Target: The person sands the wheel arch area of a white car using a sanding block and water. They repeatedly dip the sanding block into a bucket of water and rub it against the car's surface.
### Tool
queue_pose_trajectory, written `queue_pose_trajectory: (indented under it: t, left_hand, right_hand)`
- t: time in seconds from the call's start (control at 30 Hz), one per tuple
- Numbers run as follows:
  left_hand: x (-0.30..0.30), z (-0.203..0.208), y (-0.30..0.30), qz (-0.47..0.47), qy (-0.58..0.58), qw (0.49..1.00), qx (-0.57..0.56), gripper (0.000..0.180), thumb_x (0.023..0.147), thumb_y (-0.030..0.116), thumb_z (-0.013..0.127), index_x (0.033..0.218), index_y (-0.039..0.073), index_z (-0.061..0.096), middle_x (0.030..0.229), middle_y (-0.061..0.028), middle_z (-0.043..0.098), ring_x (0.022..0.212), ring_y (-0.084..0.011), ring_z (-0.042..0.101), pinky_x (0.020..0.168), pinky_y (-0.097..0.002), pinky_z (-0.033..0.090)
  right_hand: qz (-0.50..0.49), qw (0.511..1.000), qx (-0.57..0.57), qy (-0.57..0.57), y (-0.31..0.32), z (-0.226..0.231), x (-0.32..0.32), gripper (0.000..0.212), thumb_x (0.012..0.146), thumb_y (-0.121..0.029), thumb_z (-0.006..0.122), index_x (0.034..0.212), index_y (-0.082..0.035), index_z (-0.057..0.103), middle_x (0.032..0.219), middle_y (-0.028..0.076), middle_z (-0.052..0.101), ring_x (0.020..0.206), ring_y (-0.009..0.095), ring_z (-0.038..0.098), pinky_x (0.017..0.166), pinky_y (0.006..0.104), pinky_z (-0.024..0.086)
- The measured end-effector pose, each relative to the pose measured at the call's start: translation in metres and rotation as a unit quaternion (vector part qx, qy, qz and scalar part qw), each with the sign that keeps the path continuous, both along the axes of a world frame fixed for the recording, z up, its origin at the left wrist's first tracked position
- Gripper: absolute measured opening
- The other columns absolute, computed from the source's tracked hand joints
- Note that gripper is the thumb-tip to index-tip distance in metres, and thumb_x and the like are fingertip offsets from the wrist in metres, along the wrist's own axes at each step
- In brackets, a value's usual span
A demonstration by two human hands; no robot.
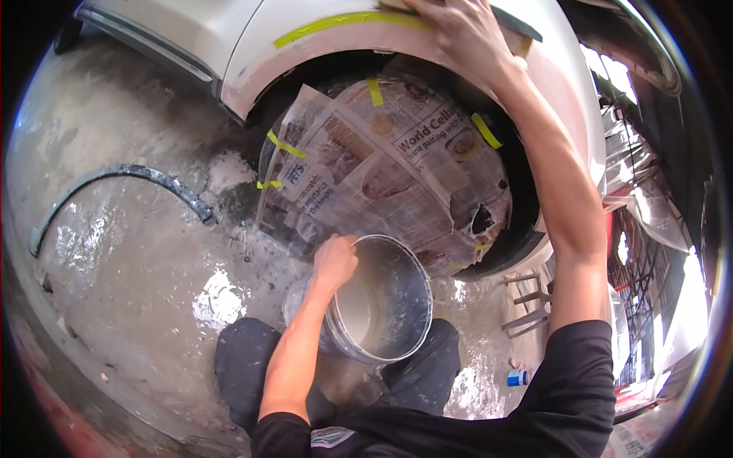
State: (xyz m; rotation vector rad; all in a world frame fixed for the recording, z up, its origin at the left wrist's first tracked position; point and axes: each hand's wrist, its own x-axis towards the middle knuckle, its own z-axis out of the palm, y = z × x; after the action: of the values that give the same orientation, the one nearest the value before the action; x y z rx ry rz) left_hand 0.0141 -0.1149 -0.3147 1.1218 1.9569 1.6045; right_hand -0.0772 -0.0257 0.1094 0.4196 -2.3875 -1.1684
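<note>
My left hand (pixel 336 261) is closed on the rim of a grey bucket (pixel 408 301), which is tilted between my knees with cloudy liquid inside. My right hand (pixel 473 42) reaches up to the pale car fender (pixel 305 17) above the wheel arch. Its fingers are closed over a long dark block (pixel 518 24) lying against the panel; the top picture edge cuts off part of both. A yellow-green tape strip (pixel 328 28) runs along the fender beside that hand. Below the arch, taped newspaper (pixel 382 175) covers the wheel, with a torn hole low on its right.
A curved dark strip (pixel 126 172) lies on the wet, shiny floor (pixel 145 282) at left. To the right stand a small stool (pixel 531 309) and a blue can (pixel 518 378). Racks and clutter (pixel 645 305) line the far right.
</note>
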Motion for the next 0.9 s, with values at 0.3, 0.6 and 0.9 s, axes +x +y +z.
queue_pose_trajectory:
  t: [0.3,0.6,0.9]
  left_hand:
    - [-0.003,-0.003,0.002,0.001,-0.013,1.0,-0.004,0.023,0.088,0.011,0.064,0.108,0.007,0.074,0.104,-0.0266,0.068,0.102,-0.0452,0.066,0.089,-0.054,0.052]
    - [-0.001,0.001,0.0,-0.003,0.0,1.0,-0.005,0.019,0.088,0.01,0.064,0.105,0.006,0.073,0.101,-0.0274,0.068,0.101,-0.0457,0.066,0.087,-0.0548,0.052]
    - [0.003,-0.008,0.006,0.014,0.013,1.0,0.013,0.023,0.09,0.01,0.064,0.111,0.007,0.073,0.103,-0.0285,0.069,0.103,-0.0453,0.066,0.089,-0.0546,0.052]
  right_hand:
    - [-0.02,0.999,-0.022,0.026,-0.006,-0.003,0.006,0.048,0.084,-0.023,0.075,0.132,-0.021,0.069,0.134,0.024,0.053,0.123,0.045,0.052,0.106,0.0564,0.044]
    - [-0.01,0.996,-0.069,0.052,-0.002,0.009,0.028,0.041,0.089,-0.01,0.064,0.129,-0.018,0.071,0.133,0.024,0.054,0.128,0.045,0.049,0.109,0.0536,0.041]
    - [-0.048,0.989,-0.099,0.1,0.005,0.021,0.046,0.05,0.089,-0.002,0.056,0.136,-0.018,0.067,0.125,0.026,0.055,0.12,0.045,0.051,0.106,0.0537,0.043]
